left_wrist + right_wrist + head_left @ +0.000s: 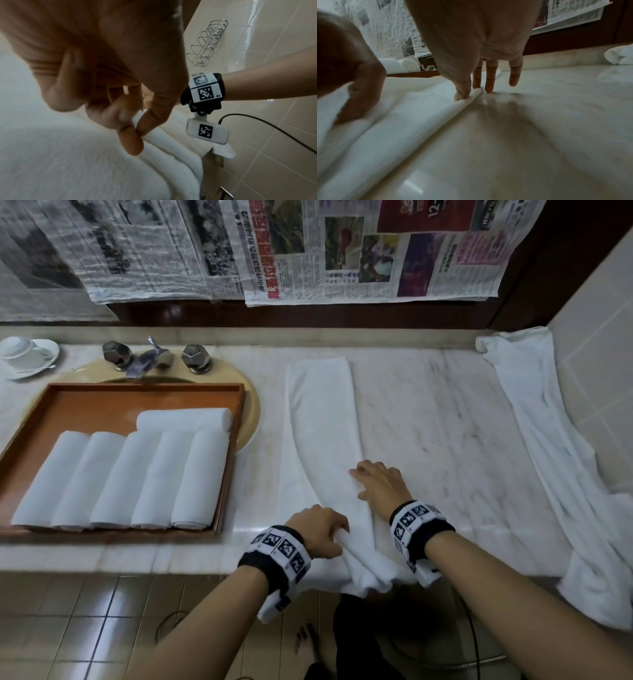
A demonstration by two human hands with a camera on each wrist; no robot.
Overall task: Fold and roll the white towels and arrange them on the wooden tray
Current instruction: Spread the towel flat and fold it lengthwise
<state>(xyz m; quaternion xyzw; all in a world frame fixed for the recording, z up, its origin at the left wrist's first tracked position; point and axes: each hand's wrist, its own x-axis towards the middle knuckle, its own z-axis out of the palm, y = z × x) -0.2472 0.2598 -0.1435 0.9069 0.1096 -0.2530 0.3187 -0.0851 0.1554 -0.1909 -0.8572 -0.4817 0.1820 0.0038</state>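
A white towel, folded into a long strip, lies on the marble counter and runs away from me; its near end hangs over the front edge. My left hand pinches a fold of this towel between thumb and fingertips near the counter's edge. My right hand lies flat with straight fingers on the strip's right edge, and its fingertips press the fold down. The wooden tray at the left holds several rolled white towels.
Another loose white towel drapes along the right wall and over the counter edge. The tray sits across a beige sink with a chrome tap. A white cup on a saucer stands far left. Newspaper covers the wall behind.
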